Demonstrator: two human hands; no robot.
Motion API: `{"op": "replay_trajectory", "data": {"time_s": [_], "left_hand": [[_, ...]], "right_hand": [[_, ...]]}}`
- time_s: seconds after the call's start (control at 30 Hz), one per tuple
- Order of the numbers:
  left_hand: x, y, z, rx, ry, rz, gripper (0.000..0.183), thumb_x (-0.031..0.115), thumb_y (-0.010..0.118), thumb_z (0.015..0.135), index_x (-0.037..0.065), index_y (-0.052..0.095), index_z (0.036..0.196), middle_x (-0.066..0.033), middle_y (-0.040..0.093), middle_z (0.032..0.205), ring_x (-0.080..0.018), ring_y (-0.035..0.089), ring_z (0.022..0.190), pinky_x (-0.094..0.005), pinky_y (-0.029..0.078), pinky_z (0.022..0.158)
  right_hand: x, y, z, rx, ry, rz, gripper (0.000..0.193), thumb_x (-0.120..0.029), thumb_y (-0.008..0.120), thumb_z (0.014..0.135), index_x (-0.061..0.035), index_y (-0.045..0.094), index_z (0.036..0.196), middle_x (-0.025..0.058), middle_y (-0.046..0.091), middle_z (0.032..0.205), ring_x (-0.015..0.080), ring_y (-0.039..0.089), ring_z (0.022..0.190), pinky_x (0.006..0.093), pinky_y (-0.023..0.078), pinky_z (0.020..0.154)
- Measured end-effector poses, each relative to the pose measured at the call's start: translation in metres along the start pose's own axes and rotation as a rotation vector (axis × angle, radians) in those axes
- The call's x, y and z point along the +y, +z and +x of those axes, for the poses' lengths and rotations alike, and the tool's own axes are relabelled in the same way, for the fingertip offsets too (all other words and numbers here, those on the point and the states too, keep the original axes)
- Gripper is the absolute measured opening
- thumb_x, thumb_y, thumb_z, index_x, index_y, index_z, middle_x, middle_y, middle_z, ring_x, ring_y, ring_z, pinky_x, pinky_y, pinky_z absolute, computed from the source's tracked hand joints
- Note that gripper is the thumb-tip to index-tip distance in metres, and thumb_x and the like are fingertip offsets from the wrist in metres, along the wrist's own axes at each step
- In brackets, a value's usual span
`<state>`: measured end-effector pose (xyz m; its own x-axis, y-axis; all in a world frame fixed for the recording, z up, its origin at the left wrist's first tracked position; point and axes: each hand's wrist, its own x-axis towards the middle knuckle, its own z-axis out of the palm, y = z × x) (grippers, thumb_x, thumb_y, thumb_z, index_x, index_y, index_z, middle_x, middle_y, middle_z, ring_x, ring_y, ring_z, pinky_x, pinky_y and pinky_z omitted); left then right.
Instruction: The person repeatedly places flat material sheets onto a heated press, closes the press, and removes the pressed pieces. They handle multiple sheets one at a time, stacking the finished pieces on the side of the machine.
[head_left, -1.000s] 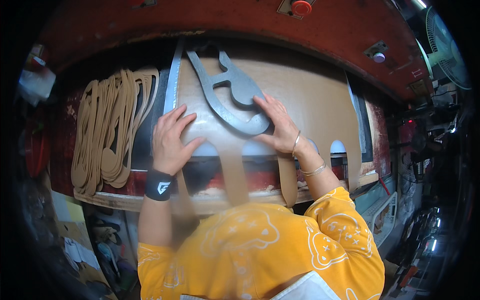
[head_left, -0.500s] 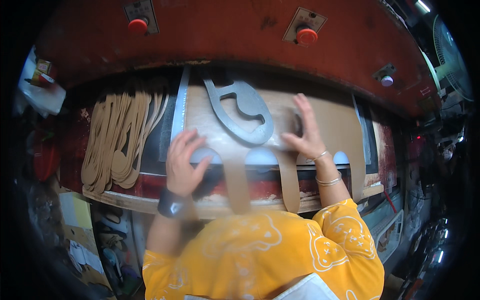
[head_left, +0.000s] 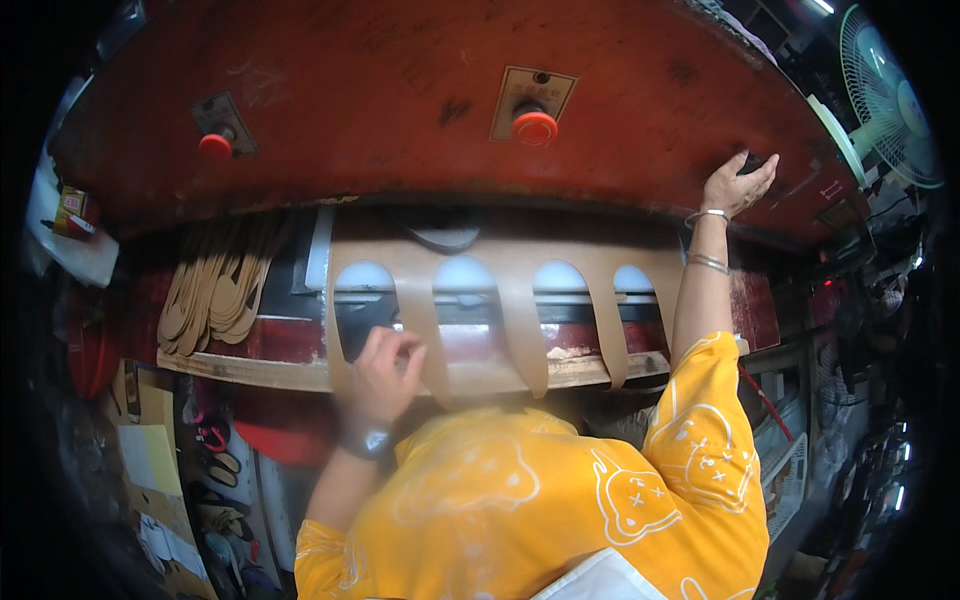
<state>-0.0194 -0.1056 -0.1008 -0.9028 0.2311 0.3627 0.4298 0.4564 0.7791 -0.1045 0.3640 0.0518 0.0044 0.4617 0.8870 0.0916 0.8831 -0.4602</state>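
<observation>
Brown sheet flat on the bench, front part scalloped by four rounded gaps, narrow strips hanging over the bench's wooden front edge; pale board showing through the gaps; grey metal cutter on top of the sheet, toward its back and left of its middle, only the rounded near end visible, rest hidden in shadow under the red machine; left hand in front of the sheet, just beside the left strips, blurred, fingers bent inward; cannot tell if fingertips together or apart, nor if touching a strip; dark wristband below it; right hand well apart from the sheet, raised to the right part of the machine's front, thumb and fingers apart around a small dark knob, contact hard to tell; two bracelets on that arm; pile of brown cut pieces on the bench, left of the sheet; two red buttons on the machine front, one near the middle, one further left; pale green fan at upper right; yellow shirt across the bottom.
</observation>
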Motion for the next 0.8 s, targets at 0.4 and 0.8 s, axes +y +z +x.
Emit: {"op": "replay_trajectory", "data": {"time_s": [0.4, 0.8], "left_hand": [[-0.005, 0.008, -0.003, 0.054, -0.033, 0.249, 0.04, 0.02, 0.064, 0.085, 0.012, 0.053, 0.122, -0.0089, 0.058, 0.069, -0.026, 0.061, 0.059, -0.0361, 0.049, 0.057], [-0.002, 0.012, 0.0, 0.053, -0.096, 0.232, 0.04, 0.021, 0.062, 0.085, 0.014, 0.052, 0.123, -0.0148, 0.06, 0.067, -0.0377, 0.061, 0.067, -0.046, 0.048, 0.062]], "right_hand": [[-0.048, -0.172, -0.148, -1.391, 0.095, 0.259, 0.021, -0.016, 0.062, 0.086, -0.0072, 0.065, 0.105, 0.0106, 0.063, 0.103, 0.0259, 0.054, 0.109, 0.0375, 0.039, 0.097], [-0.081, -0.208, -0.184, -1.401, -0.487, 0.078, 0.041, -0.025, 0.07, 0.075, -0.0117, 0.06, 0.113, 0.0108, 0.057, 0.094, 0.0288, 0.053, 0.093, 0.0427, 0.036, 0.083]]}}
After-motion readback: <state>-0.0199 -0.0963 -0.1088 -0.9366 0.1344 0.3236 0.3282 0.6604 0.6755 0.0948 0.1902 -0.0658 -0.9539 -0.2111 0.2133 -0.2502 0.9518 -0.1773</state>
